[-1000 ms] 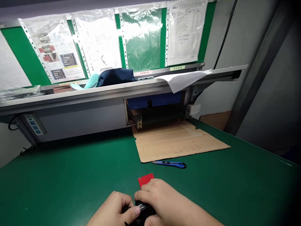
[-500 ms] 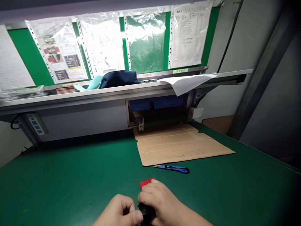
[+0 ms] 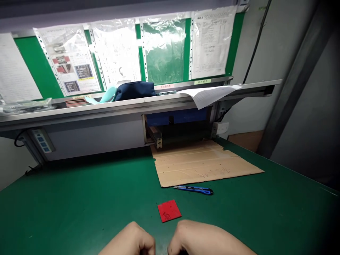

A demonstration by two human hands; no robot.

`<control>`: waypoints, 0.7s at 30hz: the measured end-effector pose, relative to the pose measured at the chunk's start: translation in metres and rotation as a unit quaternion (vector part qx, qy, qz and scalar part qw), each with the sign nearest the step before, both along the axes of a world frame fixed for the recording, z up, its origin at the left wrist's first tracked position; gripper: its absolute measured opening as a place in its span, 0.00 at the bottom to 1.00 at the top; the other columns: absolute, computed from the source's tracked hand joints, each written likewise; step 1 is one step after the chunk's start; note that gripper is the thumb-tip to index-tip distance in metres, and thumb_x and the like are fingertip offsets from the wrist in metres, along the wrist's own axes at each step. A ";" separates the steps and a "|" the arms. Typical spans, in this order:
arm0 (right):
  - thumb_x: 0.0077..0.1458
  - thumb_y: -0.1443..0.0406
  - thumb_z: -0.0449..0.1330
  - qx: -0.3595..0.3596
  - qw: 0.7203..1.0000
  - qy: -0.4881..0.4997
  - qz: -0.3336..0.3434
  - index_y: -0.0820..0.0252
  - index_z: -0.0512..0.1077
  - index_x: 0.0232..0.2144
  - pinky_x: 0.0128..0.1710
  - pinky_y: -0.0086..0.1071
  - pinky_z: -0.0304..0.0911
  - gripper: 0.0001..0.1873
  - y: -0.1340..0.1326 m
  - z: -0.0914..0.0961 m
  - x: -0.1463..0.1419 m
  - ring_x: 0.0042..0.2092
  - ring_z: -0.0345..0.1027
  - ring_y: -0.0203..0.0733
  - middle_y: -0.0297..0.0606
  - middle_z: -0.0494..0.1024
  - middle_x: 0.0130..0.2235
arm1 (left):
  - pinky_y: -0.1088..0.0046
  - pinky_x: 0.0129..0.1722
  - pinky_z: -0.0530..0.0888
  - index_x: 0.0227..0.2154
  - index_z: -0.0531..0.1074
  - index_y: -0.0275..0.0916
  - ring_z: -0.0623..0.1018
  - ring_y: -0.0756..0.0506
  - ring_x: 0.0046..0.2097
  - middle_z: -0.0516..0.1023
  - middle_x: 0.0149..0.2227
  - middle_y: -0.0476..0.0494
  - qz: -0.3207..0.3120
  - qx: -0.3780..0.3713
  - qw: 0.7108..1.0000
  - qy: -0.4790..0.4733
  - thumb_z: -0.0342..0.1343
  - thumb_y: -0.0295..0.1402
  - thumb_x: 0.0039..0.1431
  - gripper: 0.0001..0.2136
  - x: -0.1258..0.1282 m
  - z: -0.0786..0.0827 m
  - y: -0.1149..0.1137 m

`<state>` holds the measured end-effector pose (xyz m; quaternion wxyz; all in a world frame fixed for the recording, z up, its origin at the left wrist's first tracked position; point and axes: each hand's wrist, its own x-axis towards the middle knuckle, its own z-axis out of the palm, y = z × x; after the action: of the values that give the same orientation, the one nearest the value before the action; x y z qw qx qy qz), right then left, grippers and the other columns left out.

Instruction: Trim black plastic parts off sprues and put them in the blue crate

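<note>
While the red square (image 3: 169,211), dark-printed near one corner, lies flat, our left hand (image 3: 135,239) and right hand (image 3: 184,235) curl apart before it, any grip hidden from us.

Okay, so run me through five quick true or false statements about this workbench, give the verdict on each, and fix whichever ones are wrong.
1. The red square lies on the green tabletop. True.
2. The blue utility knife lies beyond the far side of the cardboard. False: it lies by the near edge.
3. The left hand and right hand are spread flat with straight fingers. False: the fingers in view are bent, and the picture's bottom edge cuts both hands off.
4. A sheet of paper hangs over the front edge of the shelf. True.
5. The dark blue pouch sits on the tabletop. False: it is up on the shelf.
</note>
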<state>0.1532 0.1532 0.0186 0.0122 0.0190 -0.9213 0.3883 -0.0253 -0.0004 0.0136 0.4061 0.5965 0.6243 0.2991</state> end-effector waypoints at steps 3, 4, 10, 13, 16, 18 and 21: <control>0.43 0.67 0.61 -0.080 0.971 0.112 -0.194 0.59 0.72 0.29 0.26 0.25 0.54 0.06 0.021 -0.003 -0.007 0.29 0.63 0.37 0.29 0.72 0.28 | 0.74 0.24 0.51 0.19 0.59 0.39 0.54 0.51 0.25 0.54 0.20 0.54 0.144 0.052 0.987 -0.050 0.53 0.52 0.56 0.22 -0.007 0.004 0.004; 0.48 0.64 0.60 -0.099 0.945 0.150 -0.273 0.60 0.71 0.31 0.29 0.27 0.57 0.06 0.029 -0.004 -0.009 0.32 0.65 0.39 0.32 0.72 0.31 | 0.75 0.24 0.52 0.20 0.57 0.40 0.52 0.51 0.25 0.52 0.21 0.54 0.193 0.066 0.975 -0.088 0.52 0.53 0.57 0.23 -0.008 0.005 0.006; 0.57 0.52 0.59 -0.128 0.874 0.210 -0.419 0.61 0.67 0.40 0.38 0.35 0.63 0.18 0.047 -0.007 -0.009 0.39 0.68 0.47 0.40 0.72 0.36 | 0.78 0.27 0.58 0.25 0.60 0.39 0.55 0.52 0.27 0.57 0.25 0.54 0.303 0.112 0.907 -0.269 0.53 0.53 0.57 0.22 -0.003 -0.018 0.018; 0.56 0.58 0.63 -0.060 0.926 0.176 -0.329 0.56 0.68 0.45 0.46 0.36 0.61 0.16 0.029 -0.011 -0.011 0.48 0.66 0.48 0.38 0.72 0.46 | 0.78 0.25 0.59 0.26 0.60 0.39 0.57 0.53 0.24 0.57 0.21 0.56 0.302 0.116 0.888 -0.327 0.58 0.55 0.52 0.23 0.004 -0.035 0.025; 0.53 0.63 0.67 0.056 0.949 0.128 -0.282 0.51 0.65 0.53 0.50 0.38 0.58 0.26 0.015 -0.017 -0.015 0.51 0.64 0.49 0.35 0.71 0.51 | 0.78 0.27 0.63 0.27 0.59 0.40 0.64 0.53 0.25 0.61 0.22 0.56 0.297 0.109 0.874 -0.368 0.60 0.57 0.47 0.25 0.016 -0.045 0.029; 0.53 0.64 0.68 0.109 0.948 0.111 -0.279 0.52 0.63 0.56 0.49 0.39 0.58 0.30 0.013 -0.020 -0.018 0.50 0.65 0.50 0.36 0.71 0.51 | 0.75 0.31 0.68 0.28 0.58 0.41 0.71 0.51 0.28 0.67 0.26 0.53 0.302 0.079 0.838 -0.448 0.64 0.56 0.44 0.26 0.025 -0.046 0.028; 0.53 0.64 0.68 0.154 0.941 0.105 -0.283 0.52 0.66 0.53 0.45 0.36 0.58 0.27 0.018 -0.018 -0.020 0.46 0.67 0.49 0.35 0.74 0.48 | 0.70 0.38 0.71 0.29 0.59 0.41 0.76 0.46 0.33 0.73 0.32 0.48 0.316 0.017 0.772 -0.551 0.69 0.50 0.41 0.27 0.032 -0.044 0.027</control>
<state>0.1330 0.1713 0.0002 0.2151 -0.2006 -0.9307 0.2176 0.0065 0.0270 -0.0301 0.5530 0.1051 0.4422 0.6983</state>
